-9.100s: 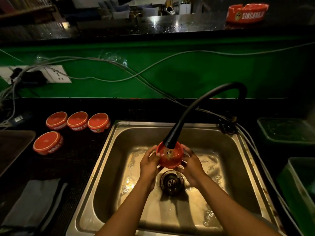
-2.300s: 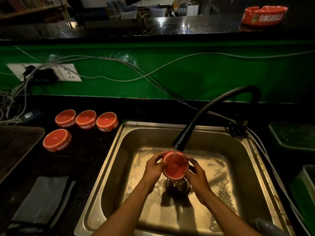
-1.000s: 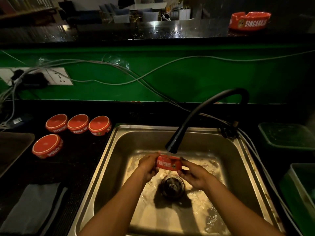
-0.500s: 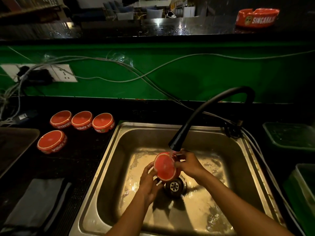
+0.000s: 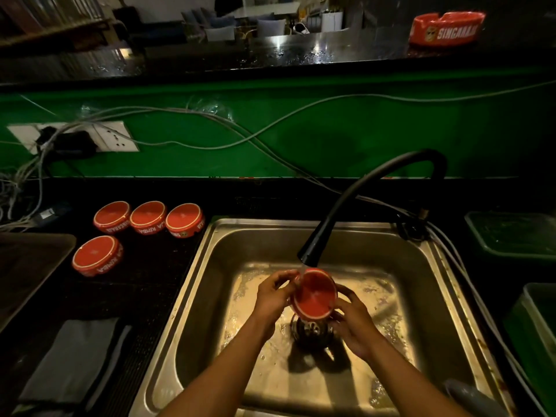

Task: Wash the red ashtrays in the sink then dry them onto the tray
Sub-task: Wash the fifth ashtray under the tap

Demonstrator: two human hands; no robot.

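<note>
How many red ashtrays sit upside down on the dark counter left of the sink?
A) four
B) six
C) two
A: three ashtrays stand in a row with a fourth in front, all left of the sink.

The red ashtray hides most of the drain and its own hollow faces away — the tray runs off the left edge, the green bin off the right.
</note>
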